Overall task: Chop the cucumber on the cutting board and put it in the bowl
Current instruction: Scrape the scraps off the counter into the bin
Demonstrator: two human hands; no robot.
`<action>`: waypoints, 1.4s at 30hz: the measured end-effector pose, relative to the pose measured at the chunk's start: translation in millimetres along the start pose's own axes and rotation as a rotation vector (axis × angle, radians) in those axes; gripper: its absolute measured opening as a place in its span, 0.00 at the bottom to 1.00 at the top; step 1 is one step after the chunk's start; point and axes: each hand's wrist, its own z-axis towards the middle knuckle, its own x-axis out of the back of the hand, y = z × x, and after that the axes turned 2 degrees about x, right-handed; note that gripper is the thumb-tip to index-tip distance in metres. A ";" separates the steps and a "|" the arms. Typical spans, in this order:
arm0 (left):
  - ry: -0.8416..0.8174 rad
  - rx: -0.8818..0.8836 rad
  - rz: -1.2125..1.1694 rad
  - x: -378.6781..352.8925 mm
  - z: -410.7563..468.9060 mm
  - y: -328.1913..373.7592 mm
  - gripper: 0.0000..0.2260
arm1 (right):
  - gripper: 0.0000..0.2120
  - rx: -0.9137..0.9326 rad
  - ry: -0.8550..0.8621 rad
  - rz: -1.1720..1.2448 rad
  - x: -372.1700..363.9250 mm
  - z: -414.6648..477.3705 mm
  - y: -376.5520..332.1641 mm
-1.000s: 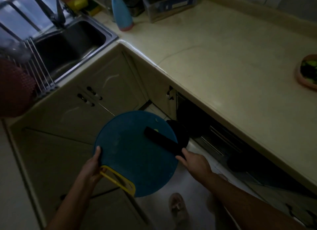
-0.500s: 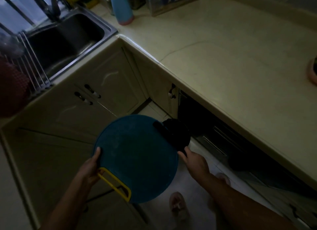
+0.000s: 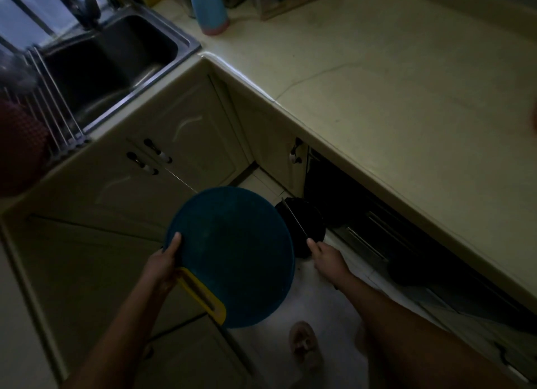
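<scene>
- The left hand (image 3: 164,268) grasps the round blue cutting board with a yellow handle (image 3: 232,252) at its rim, thumb on top, and holds it tilted above the floor.
- The right hand (image 3: 327,258) is clenched round a thin-bladed knife (image 3: 294,217), just beside the board.
- A dark round container (image 3: 312,223) lies below the blade.
- The beige stone surface (image 3: 406,98) runs to the right.

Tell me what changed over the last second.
The knife, gripped by the right hand, swept rightward off the blue cutting board. Its blade lay flat on the board before; now it shows edge-on over the dark round container beside it. The left hand still holds the board by its edge near the yellow handle.
</scene>
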 end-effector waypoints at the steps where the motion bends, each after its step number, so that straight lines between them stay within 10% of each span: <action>1: -0.002 0.007 -0.004 -1.6 -2.6 2.2 0.24 | 0.20 0.025 0.007 -0.002 2.0 -3.5 -3.6; 12: -0.143 -0.031 -0.067 4.7 -40.8 42.7 0.18 | 0.16 0.373 0.171 -0.134 59.8 -84.0 -46.2; 18: -0.189 -0.085 -0.115 -28.0 -64.5 77.7 0.34 | 0.12 0.446 0.366 -0.262 118.9 -138.3 -57.3; 24: -0.367 -0.040 -0.326 -126.4 -101.2 78.3 0.23 | 0.15 0.355 0.514 -0.271 194.0 -181.6 -46.9; 42: -0.119 -0.068 -0.168 -406.3 -133.1 95.5 0.27 | 0.15 -0.158 0.919 -0.289 375.3 -230.3 130.2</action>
